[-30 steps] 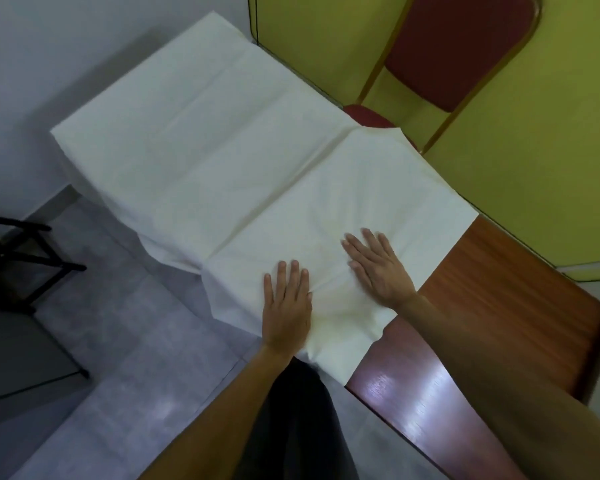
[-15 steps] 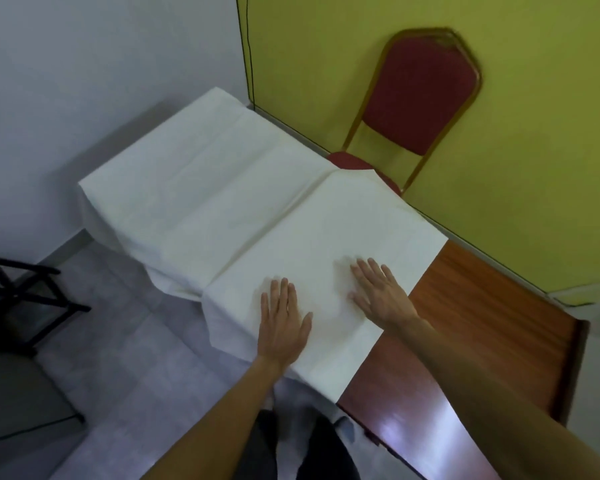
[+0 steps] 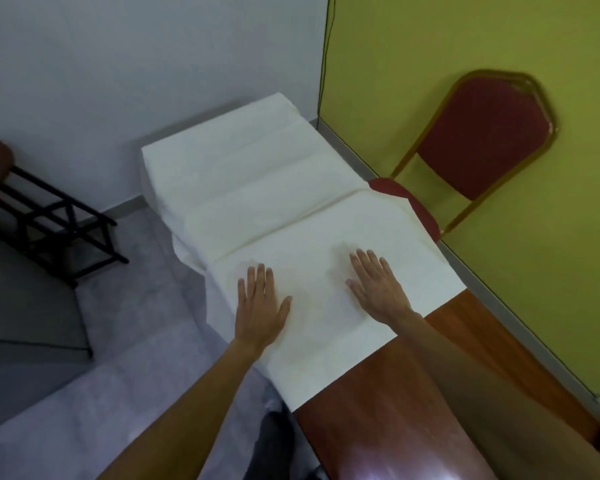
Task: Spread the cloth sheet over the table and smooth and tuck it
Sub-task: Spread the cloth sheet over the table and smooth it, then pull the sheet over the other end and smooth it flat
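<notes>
A white cloth sheet (image 3: 257,188) covers the far part of a long brown wooden table (image 3: 395,393), with fold ridges across it and its left edge hanging over the side. The near end of the table is bare wood. My left hand (image 3: 260,306) lies flat on the sheet near its left edge, fingers together, thumb out. My right hand (image 3: 378,289) lies flat on the sheet further right, fingers slightly apart. Neither hand grips the fabric.
A red padded chair (image 3: 482,133) with a gold frame stands against the yellow-green wall, its seat partly under the sheet's far right corner. A black folding rack (image 3: 49,223) stands on the grey floor at the left. A white wall runs behind the table.
The view has tilted up and back, showing more wall and chair. My hands have moved apart on the sheet, and the wrinkles between them have flattened.
</notes>
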`<state>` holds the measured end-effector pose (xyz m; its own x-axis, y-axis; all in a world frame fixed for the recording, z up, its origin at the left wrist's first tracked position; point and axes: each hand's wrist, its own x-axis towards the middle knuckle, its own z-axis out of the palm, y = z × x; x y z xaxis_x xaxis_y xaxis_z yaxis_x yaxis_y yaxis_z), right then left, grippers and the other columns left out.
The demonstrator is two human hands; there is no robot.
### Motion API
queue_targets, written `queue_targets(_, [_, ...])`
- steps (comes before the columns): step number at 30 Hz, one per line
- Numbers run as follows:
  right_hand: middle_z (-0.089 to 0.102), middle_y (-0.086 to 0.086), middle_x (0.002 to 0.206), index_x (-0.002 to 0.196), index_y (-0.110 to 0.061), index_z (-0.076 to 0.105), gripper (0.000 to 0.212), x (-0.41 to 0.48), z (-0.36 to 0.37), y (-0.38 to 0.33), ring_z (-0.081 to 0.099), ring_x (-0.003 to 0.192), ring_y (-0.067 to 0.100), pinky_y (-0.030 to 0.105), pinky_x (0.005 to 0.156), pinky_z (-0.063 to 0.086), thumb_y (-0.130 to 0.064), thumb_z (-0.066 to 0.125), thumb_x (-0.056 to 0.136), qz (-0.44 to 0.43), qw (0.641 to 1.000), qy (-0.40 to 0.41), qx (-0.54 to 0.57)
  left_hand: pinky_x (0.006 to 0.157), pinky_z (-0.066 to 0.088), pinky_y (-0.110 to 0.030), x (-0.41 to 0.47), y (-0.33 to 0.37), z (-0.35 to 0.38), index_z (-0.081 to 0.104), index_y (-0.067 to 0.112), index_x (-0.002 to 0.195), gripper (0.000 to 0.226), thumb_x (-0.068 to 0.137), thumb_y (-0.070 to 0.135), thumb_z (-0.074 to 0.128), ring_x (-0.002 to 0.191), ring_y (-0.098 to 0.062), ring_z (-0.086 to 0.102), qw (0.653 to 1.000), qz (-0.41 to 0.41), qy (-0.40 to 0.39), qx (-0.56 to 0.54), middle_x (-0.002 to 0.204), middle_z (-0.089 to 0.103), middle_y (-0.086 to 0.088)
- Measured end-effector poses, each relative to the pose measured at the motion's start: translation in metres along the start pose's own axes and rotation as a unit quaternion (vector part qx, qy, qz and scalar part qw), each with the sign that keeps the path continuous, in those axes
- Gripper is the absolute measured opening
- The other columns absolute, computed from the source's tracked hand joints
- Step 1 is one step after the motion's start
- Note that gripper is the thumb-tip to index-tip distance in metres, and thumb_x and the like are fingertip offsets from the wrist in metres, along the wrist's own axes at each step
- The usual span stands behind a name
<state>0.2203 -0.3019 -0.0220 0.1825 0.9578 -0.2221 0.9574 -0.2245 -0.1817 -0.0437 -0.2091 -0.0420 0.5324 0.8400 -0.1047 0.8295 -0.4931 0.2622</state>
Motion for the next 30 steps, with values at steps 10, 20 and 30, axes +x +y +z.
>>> queue_targets(10, [0.026, 0.017, 0.161, 0.154, -0.006, 0.026, 0.066, 0.11, -0.014, 0.004, 0.024, 0.148, 0.038, 0.051, 0.119, 0.02, -0.045, 0.018, 0.102, -0.028, 0.999, 0.025, -0.017, 0.122, 0.009, -0.052, 0.064, -0.053, -0.005, 0.027, -0.001, 0.152, 0.081, 0.094, 0.055, 0.021, 0.15, -0.038, 0.014, 0.998, -0.054, 0.033, -0.009, 0.161, 0.022, -0.019])
queue_targets(20, [0.039, 0.019, 0.153, 0.146, -0.009, 0.041, 0.049, 0.18, -0.004, 0.014, 0.035, 0.142, 0.043, 0.058, 0.114, 0.03, -0.025, 0.024, 0.104, -0.033, 0.997, 0.057, -0.05, 0.113, 0.034, -0.057, 0.097, -0.083, 0.024, 0.054, 0.0, 0.133, 0.054, 0.101, 0.036, 0.03, 0.139, -0.042, 0.039, 0.996, -0.032, 0.086, -0.016, 0.147, 0.047, -0.021])
queue_targets(30, [0.049, 0.029, 0.142, 0.131, 0.004, 0.053, 0.034, 0.177, -0.003, 0.01, 0.036, 0.139, 0.048, 0.054, 0.114, 0.031, 0.003, 0.047, 0.097, -0.013, 0.991, 0.131, 0.016, 0.093, 0.053, -0.048, 0.09, -0.078, 0.024, 0.065, -0.009, 0.114, 0.036, 0.098, 0.012, 0.042, 0.109, -0.041, 0.066, 0.976, -0.003, 0.219, 0.007, 0.113, 0.068, -0.029])
